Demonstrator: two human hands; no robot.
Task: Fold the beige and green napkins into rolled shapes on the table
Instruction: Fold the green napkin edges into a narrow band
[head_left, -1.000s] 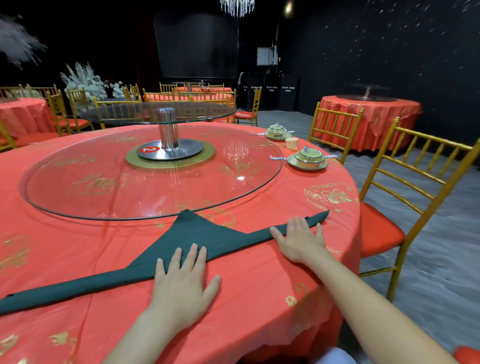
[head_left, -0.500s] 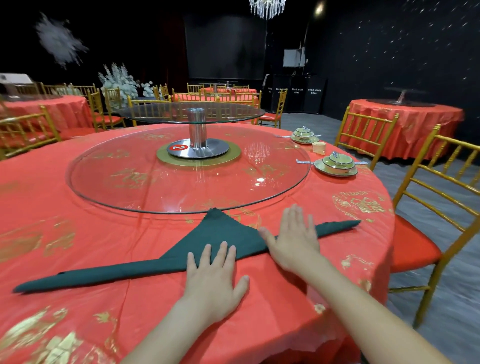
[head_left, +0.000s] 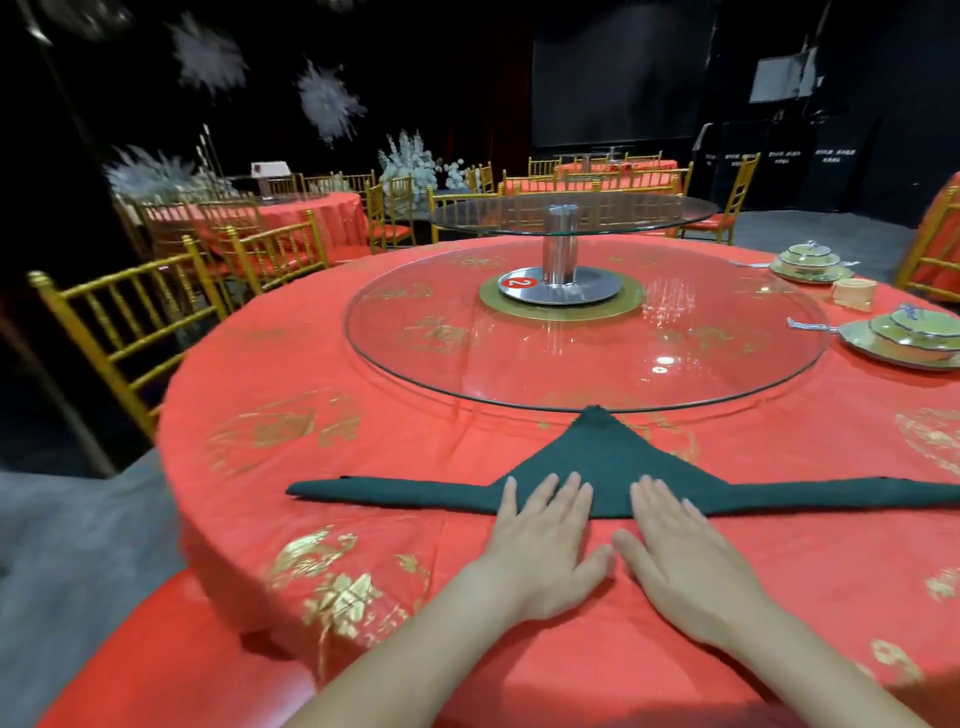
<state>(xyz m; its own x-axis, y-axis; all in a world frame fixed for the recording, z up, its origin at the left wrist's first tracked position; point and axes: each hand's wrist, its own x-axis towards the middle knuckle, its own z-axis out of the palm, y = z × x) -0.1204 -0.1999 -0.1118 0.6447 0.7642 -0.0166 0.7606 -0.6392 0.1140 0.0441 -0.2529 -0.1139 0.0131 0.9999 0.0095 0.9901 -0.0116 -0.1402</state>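
The green napkin (head_left: 597, 457) is lying flat on the red-clothed table (head_left: 311, 441), near the front edge and just short of the glass turntable (head_left: 571, 358); it is forming a long narrow band running left to right, with a triangular peak at the middle pointing away towards the glass. The left hand (head_left: 545, 540) and the right hand (head_left: 680, 551) are lying side by side, palms down, fingers straight and slightly spread; neither is gripping anything, and only the fingertips are resting on the near edge of the band, either side of its centre.

By my reading, the step in hand is the smoothing of the folded band ahead of the roll; the rolling of this napkin is not yet begun. The next move is probably calling for a pinch on one end of the band and an even, tight turn, so that the layers are not slipping apart; the cloth is looking soft and liable to spring open. A beige roll (head_left: 854, 292), seemingly the beige napkin already rolled, is standing at far right between two place settings (head_left: 904, 338).

A white "2" is showing on a red disc (head_left: 519, 282) at the turntable's base; white lettering on the dark panels (head_left: 779, 156) at the back is too small to read.
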